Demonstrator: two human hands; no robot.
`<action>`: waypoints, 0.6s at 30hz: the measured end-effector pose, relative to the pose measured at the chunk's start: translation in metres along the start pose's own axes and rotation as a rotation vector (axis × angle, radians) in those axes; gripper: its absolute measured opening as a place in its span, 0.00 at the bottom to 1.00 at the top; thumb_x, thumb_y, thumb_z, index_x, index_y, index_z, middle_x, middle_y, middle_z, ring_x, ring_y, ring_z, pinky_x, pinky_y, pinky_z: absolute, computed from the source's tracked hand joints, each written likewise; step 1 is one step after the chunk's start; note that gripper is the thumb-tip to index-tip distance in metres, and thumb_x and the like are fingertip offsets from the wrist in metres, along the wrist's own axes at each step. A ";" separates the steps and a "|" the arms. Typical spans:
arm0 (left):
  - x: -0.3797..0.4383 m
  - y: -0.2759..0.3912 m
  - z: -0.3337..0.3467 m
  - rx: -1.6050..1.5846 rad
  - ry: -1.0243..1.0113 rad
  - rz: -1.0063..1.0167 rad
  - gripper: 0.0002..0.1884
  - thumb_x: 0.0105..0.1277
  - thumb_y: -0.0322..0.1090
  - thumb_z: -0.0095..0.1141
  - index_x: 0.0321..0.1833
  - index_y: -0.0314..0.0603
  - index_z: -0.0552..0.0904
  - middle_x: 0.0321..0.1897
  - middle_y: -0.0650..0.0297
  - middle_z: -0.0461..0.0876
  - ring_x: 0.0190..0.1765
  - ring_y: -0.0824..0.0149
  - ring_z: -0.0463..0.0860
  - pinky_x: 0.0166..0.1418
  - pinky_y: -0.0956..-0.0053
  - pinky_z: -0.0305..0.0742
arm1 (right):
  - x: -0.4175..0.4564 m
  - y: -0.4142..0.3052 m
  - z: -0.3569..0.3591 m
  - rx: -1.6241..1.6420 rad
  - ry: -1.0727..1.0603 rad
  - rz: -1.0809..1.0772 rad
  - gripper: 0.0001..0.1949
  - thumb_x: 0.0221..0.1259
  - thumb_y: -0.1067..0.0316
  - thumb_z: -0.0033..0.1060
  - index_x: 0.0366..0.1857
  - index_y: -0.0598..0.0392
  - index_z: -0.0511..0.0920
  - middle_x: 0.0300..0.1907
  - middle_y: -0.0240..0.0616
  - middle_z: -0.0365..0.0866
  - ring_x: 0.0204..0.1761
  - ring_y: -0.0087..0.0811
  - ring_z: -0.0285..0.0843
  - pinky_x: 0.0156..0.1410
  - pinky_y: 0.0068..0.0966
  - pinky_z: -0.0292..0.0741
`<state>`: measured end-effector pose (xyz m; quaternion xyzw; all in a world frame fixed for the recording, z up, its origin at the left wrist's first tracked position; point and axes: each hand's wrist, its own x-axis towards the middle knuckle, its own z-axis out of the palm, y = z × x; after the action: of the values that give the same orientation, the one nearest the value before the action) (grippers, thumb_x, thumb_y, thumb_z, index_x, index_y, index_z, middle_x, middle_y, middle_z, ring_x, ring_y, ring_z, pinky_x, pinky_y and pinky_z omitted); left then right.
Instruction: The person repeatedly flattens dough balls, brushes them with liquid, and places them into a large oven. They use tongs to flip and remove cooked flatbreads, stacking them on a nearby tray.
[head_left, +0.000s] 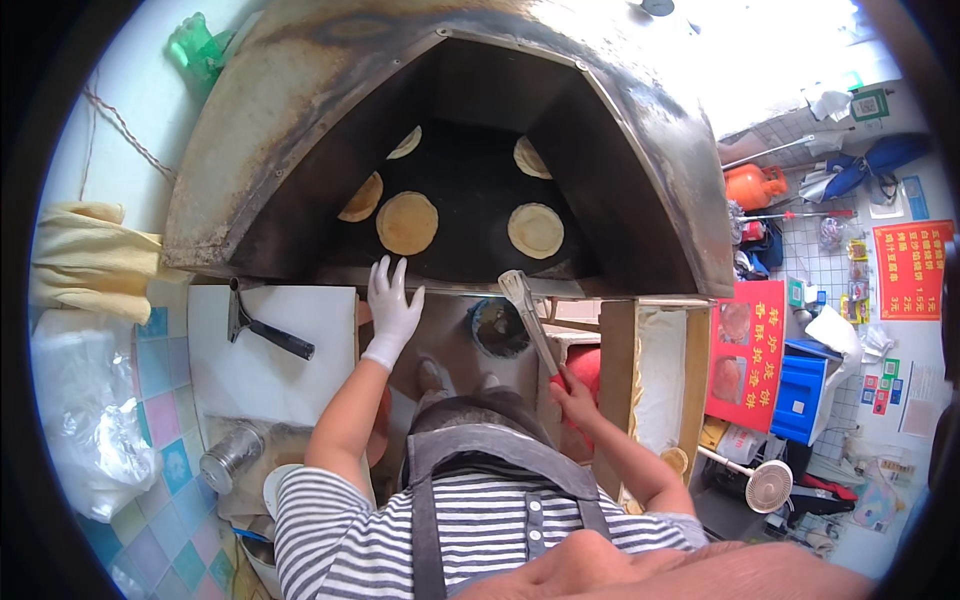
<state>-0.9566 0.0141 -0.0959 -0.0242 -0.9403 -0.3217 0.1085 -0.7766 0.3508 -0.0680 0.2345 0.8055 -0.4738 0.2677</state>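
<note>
My left hand (393, 309), in a white glove, is held up with its fingers spread before the oven mouth. Nothing is in it. Just beyond the fingertips lies a browned round flatbread (406, 223) on the dark baking plate (469, 202). My bare right hand (573, 395) grips the red handle of metal tongs (534, 319), whose tips point at the oven's front edge. A paler flatbread (535, 230) lies beyond those tips. Further round the plate, the oven walls partly hide a flatbread (363, 198) at left, another (406, 142) behind it, and one (531, 156) at right.
A black-handled scraper (274, 337) lies on the white board (225, 382) at left. A metal shaker (232, 455) lies below it. On the floor stands a bucket (498, 328). Right of me is a wood-framed tray (660, 360). The soot-marked oven hood (247, 165) arches overhead.
</note>
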 end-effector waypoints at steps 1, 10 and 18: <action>-0.015 0.001 -0.012 -0.029 -0.006 0.017 0.29 0.51 0.36 0.60 0.58 0.43 0.68 0.60 0.51 0.60 0.63 0.46 0.57 0.65 0.55 0.55 | -0.005 0.004 -0.014 -0.084 0.022 -0.075 0.29 0.58 0.59 0.55 0.62 0.57 0.59 0.42 0.39 0.76 0.38 0.27 0.74 0.44 0.22 0.72; -0.149 0.000 -0.104 0.070 0.072 -0.241 0.24 0.56 0.33 0.54 0.57 0.39 0.69 0.60 0.47 0.60 0.63 0.46 0.57 0.65 0.55 0.54 | 0.027 -0.028 -0.002 -0.218 -0.030 -0.364 0.29 0.55 0.55 0.56 0.60 0.55 0.62 0.48 0.52 0.73 0.51 0.41 0.73 0.54 0.31 0.68; -0.307 -0.003 -0.136 0.296 0.297 -0.713 0.25 0.55 0.34 0.55 0.57 0.36 0.68 0.59 0.43 0.60 0.63 0.44 0.57 0.65 0.53 0.53 | 0.041 -0.180 0.155 -0.305 -0.373 -0.942 0.30 0.50 0.57 0.61 0.58 0.55 0.64 0.37 0.48 0.75 0.40 0.43 0.72 0.46 0.33 0.70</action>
<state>-0.6325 -0.0637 -0.0605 0.3656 -0.9001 -0.2002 0.1271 -0.8881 0.1391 -0.0433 -0.2825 0.8222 -0.4538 0.1955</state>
